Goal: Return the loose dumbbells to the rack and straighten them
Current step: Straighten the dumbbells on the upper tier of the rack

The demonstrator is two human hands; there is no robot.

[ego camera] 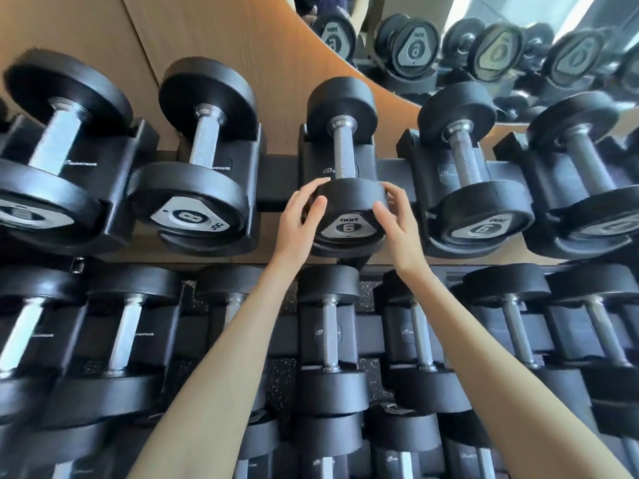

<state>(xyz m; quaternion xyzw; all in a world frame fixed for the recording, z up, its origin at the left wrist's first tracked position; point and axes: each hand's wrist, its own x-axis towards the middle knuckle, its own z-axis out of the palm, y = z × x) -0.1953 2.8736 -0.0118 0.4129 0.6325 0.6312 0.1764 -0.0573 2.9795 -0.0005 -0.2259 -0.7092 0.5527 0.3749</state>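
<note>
Dumbbell number 6 (345,202) is seated in a black cradle (337,157) on the upper tier of the rack (276,181), its knurled handle pointing away from the camera and its near head facing the viewer. That near head is clasped from both sides: the left hand (299,224) is curled around its left edge with the thumb laid on the face, and the right hand (397,223) is wrapped around its right edge, the fingers of both closed against the rubber. Part of the head's rim is hidden behind the fingers.

To the left a dumbbell marked 8 (193,216) is seen in its own cradle; to the right another dumbbell (479,223) carries a plate too blurred to be read with certainty. The outermost weights are cut off by the frame edges. A lower tier (332,340) is partly covered by both forearms. A mirror (484,46) at the top right repeats the rack in reverse.
</note>
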